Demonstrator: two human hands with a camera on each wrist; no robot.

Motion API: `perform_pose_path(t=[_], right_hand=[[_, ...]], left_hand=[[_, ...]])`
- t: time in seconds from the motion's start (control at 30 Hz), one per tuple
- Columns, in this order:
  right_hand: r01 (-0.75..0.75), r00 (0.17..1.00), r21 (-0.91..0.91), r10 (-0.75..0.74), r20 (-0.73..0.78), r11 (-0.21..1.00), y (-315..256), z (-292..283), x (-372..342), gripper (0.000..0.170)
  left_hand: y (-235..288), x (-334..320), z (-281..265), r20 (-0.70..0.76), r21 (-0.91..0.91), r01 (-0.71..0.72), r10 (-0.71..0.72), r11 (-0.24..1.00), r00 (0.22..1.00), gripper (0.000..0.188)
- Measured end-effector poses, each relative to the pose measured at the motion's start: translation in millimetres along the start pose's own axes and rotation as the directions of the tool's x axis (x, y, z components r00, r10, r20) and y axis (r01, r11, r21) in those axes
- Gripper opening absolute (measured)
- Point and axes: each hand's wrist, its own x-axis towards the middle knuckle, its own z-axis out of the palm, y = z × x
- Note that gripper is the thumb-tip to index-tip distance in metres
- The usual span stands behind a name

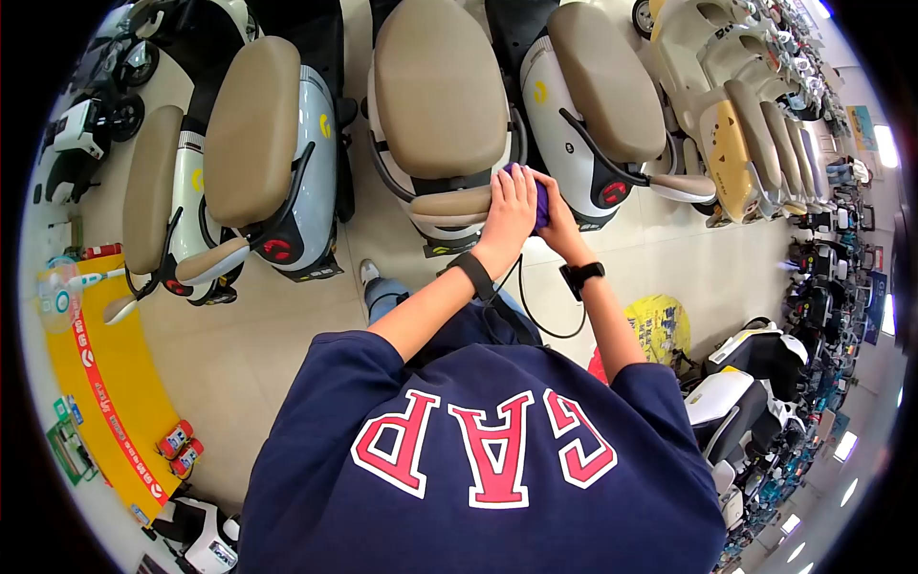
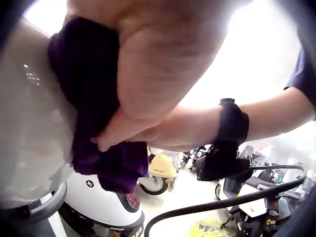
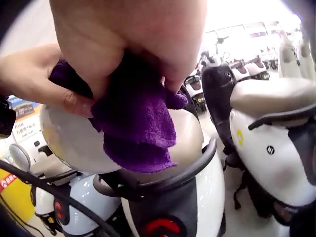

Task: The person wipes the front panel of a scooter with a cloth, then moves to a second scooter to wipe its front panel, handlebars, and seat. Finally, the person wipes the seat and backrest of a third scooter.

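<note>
A purple cloth [image 1: 542,206] is bunched at the right end of the small padded backrest [image 1: 449,207] of the middle scooter [image 1: 438,86]. My left hand [image 1: 513,212] lies over the backrest's end with its fingers extended along the top, and its thumb pinches the cloth from below. From the right, my right hand [image 1: 557,228] grips the same cloth. Folds of the cloth [image 3: 140,131] hang beneath the right palm in the right wrist view. The glossy pale shell of the backrest [image 2: 29,113] is close beside the cloth in the left wrist view.
Other scooters stand on both sides, including a white one [image 1: 583,124] at right and a pale blue one [image 1: 320,182] at left. A black cable [image 1: 545,330] loops below the hands. A yellow floor sign [image 1: 660,325] and parked scooters [image 1: 746,402] are at lower right.
</note>
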Motion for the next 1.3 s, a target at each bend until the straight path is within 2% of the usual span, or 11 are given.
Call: perform_pose_path(t=[0.1, 0.27, 0.37, 0.57, 0.67, 0.77, 0.9, 1.07, 1.17, 1.23, 1.3], right_hand=[[0.033, 0.999, 0.098, -0.035, 0.027, 0.995, 13, -4, 2, 0.074], [0.009, 0.997, 0.083, -0.015, 0.077, 0.996, -6, -13, 1, 0.074], [0.170, 0.984, -0.091, -0.164, 0.068, 0.981, -16, -17, 1, 0.073], [0.254, 0.966, -0.321, -0.224, 0.128, 0.912, -44, 4, -8, 0.090], [0.245, 0.965, -0.412, -0.182, 0.186, 0.878, -66, 20, -8, 0.091], [0.281, 0.954, -0.482, -0.185, 0.238, 0.830, -72, 33, 5, 0.092], [0.348, 0.924, -0.482, -0.207, 0.322, 0.804, -80, 52, 26, 0.087], [0.469, 0.883, -0.645, -0.302, 0.359, 0.604, -92, 99, 50, 0.063], [0.465, 0.885, -0.721, -0.299, 0.357, 0.514, -90, 134, 56, 0.060], [0.509, 0.861, -0.707, -0.300, 0.411, 0.491, -92, 144, 60, 0.062], [0.547, 0.831, -0.623, -0.272, 0.485, 0.560, -93, 142, 64, 0.063]], left_hand=[[6, 0, 8, -0.030, -0.041, 0.037, -0.038, 0.998, 0.999, 0.062], [-19, -15, -7, -0.066, -0.461, -0.017, -0.015, 0.887, 0.998, 0.081], [-30, -20, -20, -0.028, -0.539, -0.018, 0.004, 0.842, 1.000, 0.080], [-65, -48, -30, -0.057, -0.576, -0.086, 0.065, 0.813, 0.996, 0.088], [-83, -60, -24, -0.070, -0.601, -0.091, 0.061, 0.794, 0.996, 0.095], [-98, -65, -33, -0.014, -0.619, -0.052, 0.056, 0.783, 0.998, 0.082], [-121, -80, -24, 0.015, -0.722, 0.015, -0.005, 0.691, 1.000, 0.085], [-148, -105, -5, 0.069, -0.826, 0.131, -0.132, 0.549, 0.989, 0.084], [-162, -123, 10, 0.208, -0.856, 0.281, -0.209, 0.434, 0.956, 0.080], [-171, -136, 20, 0.267, -0.795, 0.322, -0.180, 0.514, 0.947, 0.078], [-176, -140, 17, 0.246, -0.804, 0.290, -0.153, 0.519, 0.957, 0.080]])
